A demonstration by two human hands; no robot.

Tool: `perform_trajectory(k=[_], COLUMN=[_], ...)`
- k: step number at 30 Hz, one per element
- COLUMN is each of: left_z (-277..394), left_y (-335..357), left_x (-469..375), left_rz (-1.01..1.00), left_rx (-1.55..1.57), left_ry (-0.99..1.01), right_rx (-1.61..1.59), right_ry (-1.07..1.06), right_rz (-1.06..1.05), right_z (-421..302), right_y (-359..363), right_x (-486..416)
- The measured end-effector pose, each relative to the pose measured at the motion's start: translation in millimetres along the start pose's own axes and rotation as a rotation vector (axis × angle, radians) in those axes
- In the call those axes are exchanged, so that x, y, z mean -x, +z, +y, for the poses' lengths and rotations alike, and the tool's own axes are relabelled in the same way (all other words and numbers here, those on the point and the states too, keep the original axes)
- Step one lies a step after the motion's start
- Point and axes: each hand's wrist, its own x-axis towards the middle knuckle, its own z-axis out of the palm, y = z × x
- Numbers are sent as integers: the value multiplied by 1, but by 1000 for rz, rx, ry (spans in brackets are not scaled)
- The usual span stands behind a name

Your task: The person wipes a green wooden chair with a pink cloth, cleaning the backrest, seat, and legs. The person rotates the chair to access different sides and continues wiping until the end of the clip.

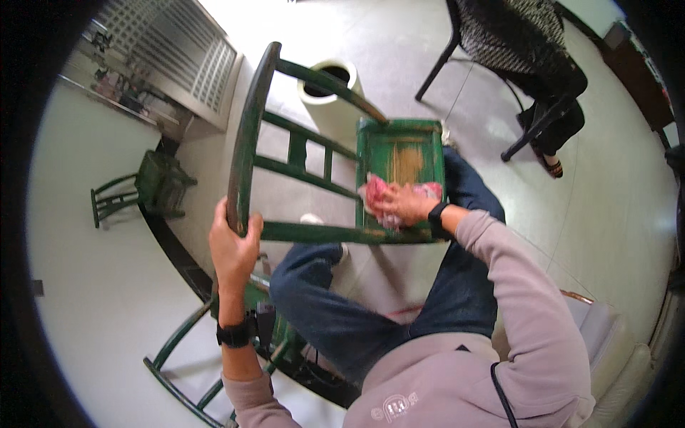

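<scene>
A green painted wooden chair [306,172] lies before me with its backrest to the left, its seat at my right knee. My left hand [235,241] grips the end of the backrest's top rail, with the thumb on the near side. On the seat, my right hand [409,205] presses a crumpled pink and white cloth [378,187] with spread, bent fingers. Just beyond the cloth, the green paint is worn down to a bare, tan wood patch [411,162]. Both of my wrists carry black bands.
A pale cylindrical bin [337,115] stands behind the chair. Two more green chairs [160,184], [176,334] are at the left wall. At upper right, a person [559,115] sits on a black-framed chair [455,40]. A pale sofa [610,331] is at lower right.
</scene>
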Motion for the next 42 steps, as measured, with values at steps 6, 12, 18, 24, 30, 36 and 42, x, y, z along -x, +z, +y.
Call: perform_trajectory(k=[6, 12, 18, 24, 30, 36, 42], left_z=[8, 2, -1, 3, -2, -11, -8], left_y=[0, 1, 3, 0, 1, 4, 4], left_x=[-2, 2, -3, -1, 1, -1, 0], left_rz=[-4, 26, 26, 38, 8, 21, 119], left_rx=[-7, -18, 22, 26, 129, 52, -53], left_ry=[-60, -51, -39, -12, -103, -131, 5], right_rx=[125, 141, 147, 81, 74, 193, -78], right_ry=[38, 65, 127, 117, 90, 35, 59], right_rz=[-64, 76, -37, -20, 101, 183, -127], right_z=[0, -7, -12, -13, -8, -14, -10], right_y=[9, 20, 24, 24, 34, 38, 30], right_x=[-1, -2, -4, -4, -2, 10, 28])
